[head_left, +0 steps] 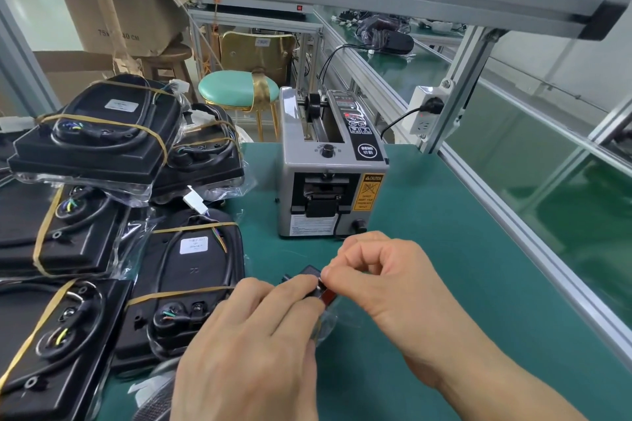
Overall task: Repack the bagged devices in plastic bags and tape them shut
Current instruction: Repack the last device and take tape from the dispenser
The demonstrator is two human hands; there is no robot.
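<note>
Your left hand [253,328] and right hand [386,277] pinch a small black device [307,275] between curled fingertips, its clear plastic bag [326,323] hanging just below the grip. Beyond your hands stands the tape dispenser [328,164]; left of them lie bagged devices [191,280].

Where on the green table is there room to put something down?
Bare green mat lies right of the tape machine, up to the metal rail. There's a smaller patch between the machine and the hands. The left side is crowded with bagged black devices.
</note>
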